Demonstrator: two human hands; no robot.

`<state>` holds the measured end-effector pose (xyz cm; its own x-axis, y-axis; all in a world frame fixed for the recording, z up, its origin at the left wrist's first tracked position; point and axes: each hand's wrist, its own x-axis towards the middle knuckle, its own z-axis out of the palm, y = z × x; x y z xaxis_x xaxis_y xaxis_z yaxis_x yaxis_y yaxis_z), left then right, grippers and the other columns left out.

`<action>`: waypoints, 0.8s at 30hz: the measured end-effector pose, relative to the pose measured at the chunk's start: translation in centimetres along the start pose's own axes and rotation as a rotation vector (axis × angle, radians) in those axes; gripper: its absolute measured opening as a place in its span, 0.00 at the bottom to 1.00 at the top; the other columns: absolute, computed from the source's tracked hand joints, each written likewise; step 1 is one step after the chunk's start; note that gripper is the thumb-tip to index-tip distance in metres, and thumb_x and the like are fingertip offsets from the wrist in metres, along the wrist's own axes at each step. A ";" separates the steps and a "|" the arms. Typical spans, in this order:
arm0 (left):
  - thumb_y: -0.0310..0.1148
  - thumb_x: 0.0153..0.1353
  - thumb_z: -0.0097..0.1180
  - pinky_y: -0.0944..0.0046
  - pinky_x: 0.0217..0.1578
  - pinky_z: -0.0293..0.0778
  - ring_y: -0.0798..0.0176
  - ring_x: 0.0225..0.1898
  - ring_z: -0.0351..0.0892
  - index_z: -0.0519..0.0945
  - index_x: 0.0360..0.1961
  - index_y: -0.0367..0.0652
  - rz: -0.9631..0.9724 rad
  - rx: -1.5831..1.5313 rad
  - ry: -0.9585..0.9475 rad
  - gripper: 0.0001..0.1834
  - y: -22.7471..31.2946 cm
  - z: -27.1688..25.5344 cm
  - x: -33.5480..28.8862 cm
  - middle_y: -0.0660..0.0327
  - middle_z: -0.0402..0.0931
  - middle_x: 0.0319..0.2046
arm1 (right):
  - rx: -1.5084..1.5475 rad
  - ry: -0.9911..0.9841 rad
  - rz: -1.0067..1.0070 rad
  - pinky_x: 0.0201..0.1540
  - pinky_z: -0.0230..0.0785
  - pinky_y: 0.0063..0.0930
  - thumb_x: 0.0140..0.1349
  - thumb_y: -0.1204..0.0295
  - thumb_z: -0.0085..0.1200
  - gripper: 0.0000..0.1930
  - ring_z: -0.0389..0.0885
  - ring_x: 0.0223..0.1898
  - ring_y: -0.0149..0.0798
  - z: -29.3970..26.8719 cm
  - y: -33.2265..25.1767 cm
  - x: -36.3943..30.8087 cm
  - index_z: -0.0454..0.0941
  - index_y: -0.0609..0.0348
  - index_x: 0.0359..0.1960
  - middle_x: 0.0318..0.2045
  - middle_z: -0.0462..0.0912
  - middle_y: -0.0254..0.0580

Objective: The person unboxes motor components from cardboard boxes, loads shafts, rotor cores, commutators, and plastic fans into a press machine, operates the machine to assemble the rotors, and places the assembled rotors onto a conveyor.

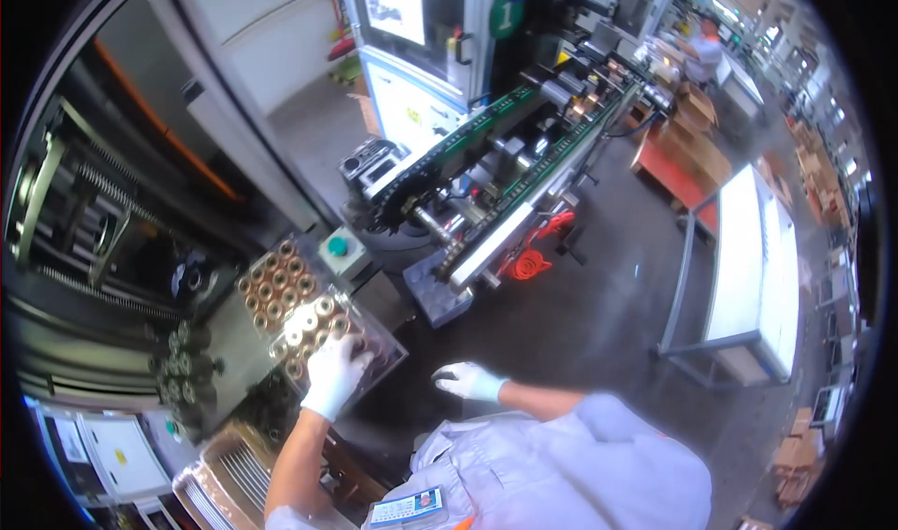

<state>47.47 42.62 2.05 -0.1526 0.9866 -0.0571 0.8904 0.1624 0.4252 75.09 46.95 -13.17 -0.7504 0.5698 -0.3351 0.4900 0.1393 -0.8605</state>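
Two gloved hands and the items about them, listed by size, each placed against the clear tray.

1. Dark machine housing, with screw shafts and rails inside: left of the clear tray, filling that side of the view.
2. Conveyor line, green-edged, running away up and to the right: above and right of the clear tray, well apart from it.
3. White cabinet on a metal frame: far right of the clear tray, across the dark floor.
4. Counter, grey metal: directly under the clear tray.
5. Clear tray, a transparent plastic holder filled with round metal rings of copper and silver colour; it lies tilted on the counter, overlapping a second tray of copper rings just above and left of it.
6. Green push-button box: just above the clear tray.
7. Left hand, white glove: on the near edge of the clear tray, fingers spread over the rings; whether it grips one cannot be told.
8. Right hand, white glove: right of the clear tray, apart from it, fingers loosely open and holding nothing.
9. Orange coiled cable: right of and above the clear tray, under the conveyor line.
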 end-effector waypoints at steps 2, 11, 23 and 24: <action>0.41 0.55 0.68 0.50 0.41 0.76 0.47 0.40 0.80 0.83 0.37 0.42 -0.022 -0.018 -0.090 0.15 -0.5 -0.1 1.1 0.52 0.79 0.35 | 0.010 0.034 -0.004 0.40 0.75 0.38 0.68 0.59 0.52 0.19 0.84 0.32 0.42 -1.1 0.1 1.0 0.81 0.56 0.54 0.32 0.85 0.47; 0.34 0.61 0.64 0.52 0.30 0.75 0.47 0.30 0.80 0.79 0.34 0.42 0.025 -0.094 0.428 0.09 -1.4 -4.2 -0.4 0.52 0.77 0.33 | -0.029 0.006 -0.039 0.48 0.76 0.40 0.67 0.57 0.53 0.20 0.85 0.45 0.51 0.2 0.8 4.4 0.82 0.55 0.52 0.43 0.86 0.51; 0.35 0.65 0.59 0.47 0.36 0.78 0.42 0.33 0.80 0.79 0.41 0.46 -0.259 0.228 0.890 0.07 -28.8 -12.6 6.4 0.48 0.76 0.38 | 0.076 0.142 0.176 0.37 0.74 0.25 0.66 0.67 0.58 0.15 0.82 0.32 0.29 3.6 -5.3 4.3 0.83 0.64 0.49 0.33 0.87 0.43; 0.36 0.66 0.58 0.46 0.37 0.78 0.41 0.33 0.81 0.79 0.40 0.44 -0.291 0.217 0.866 0.08 -30.6 -12.5 7.6 0.46 0.76 0.39 | 0.077 0.175 0.136 0.36 0.74 0.25 0.66 0.68 0.59 0.15 0.81 0.31 0.28 3.9 -5.1 4.0 0.83 0.65 0.49 0.32 0.87 0.40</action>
<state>13.66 44.96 -0.09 -0.5698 0.5669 0.5949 0.8144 0.4860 0.3170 67.89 45.33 -11.66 -0.5884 0.7115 -0.3842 0.5413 -0.0065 -0.8408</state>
